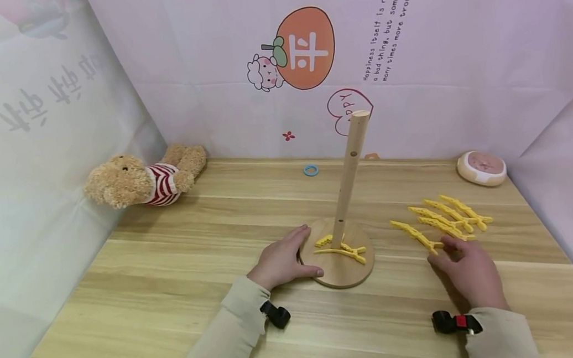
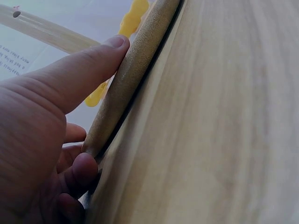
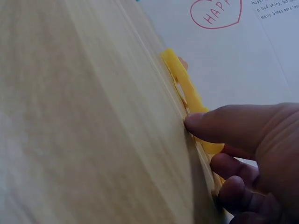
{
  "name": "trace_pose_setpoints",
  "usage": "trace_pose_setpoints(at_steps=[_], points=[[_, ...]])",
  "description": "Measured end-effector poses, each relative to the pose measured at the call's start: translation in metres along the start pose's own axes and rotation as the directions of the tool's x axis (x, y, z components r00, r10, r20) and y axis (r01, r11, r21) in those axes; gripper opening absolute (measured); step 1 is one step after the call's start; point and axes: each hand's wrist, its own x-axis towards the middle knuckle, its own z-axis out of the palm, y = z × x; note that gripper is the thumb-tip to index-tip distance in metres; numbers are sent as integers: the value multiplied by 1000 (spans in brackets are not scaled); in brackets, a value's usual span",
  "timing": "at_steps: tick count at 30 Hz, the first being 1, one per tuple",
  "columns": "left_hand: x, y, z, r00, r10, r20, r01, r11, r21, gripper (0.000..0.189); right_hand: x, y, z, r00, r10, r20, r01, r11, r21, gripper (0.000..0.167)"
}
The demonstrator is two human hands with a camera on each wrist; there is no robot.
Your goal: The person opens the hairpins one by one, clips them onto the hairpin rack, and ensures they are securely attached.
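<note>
A wooden stand has a round base [image 1: 343,276] and an upright post [image 1: 348,180] that leans a little to the right in the head view. My left hand [image 1: 278,261] grips the left rim of this base, thumb over the top and fingers at its edge. Two yellow clips [image 1: 340,250] lie on the base, around the foot of the post. To the right of the stand, my right hand [image 1: 472,271] pinches the near end of another yellow clip [image 1: 410,230] between thumb and fingers. That clip [image 3: 180,77] lies along the tabletop in the right wrist view.
Several more yellow clips [image 1: 445,210] lie side by side just beyond my right hand. A blue ring [image 1: 311,170] is at the table's back edge, a teddy bear [image 1: 159,183] at the back left, and a rounded white-and-pink object [image 1: 482,168] at the back right. Printed cloth walls surround the table.
</note>
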Motion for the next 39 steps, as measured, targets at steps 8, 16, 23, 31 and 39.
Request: trace_pose_setpoints(at_steps=[8,16,23,31,39], points=[[0,-1,0,1000,-1,-3,1,1000,2,103,-1,-2,6,995,68,-71,-59,991,123,64],[0,-2,2,1000,4,-6,-4,1000,13,104,-2,-12,20,986,31,-161,41,904,425,52],[-1,-2,3,1000,0,-2,0,1000,2,104,-8,-30,33,973,-22,-231,139,852,505,42],[0,-1,3,1000,6,-6,-6,1000,9,104,-10,-36,34,962,-136,-236,235,851,470,36],[1,0,2,1000,9,-8,-9,1000,12,104,-12,-40,31,961,-199,-192,266,858,440,37]])
